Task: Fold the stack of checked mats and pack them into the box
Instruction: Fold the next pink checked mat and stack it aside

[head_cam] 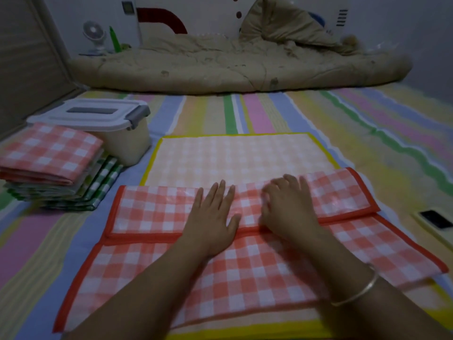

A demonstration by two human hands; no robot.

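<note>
Left hand and right hand lie flat, grips apart, on red-bordered checked plastic mat; mat folded over.

The top mat, in the lower centre, is red-and-white checked with a red border. The second mat, at the centre, is pale checked, edged yellow. The floor sheet has pastel stripes.

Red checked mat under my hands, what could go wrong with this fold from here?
The flap of the red checked mat may spring open once the left hand and right hand lift, since only they press it. It lies on the yellow-edged mat, which could drag along. The box still has its lid on.
</note>
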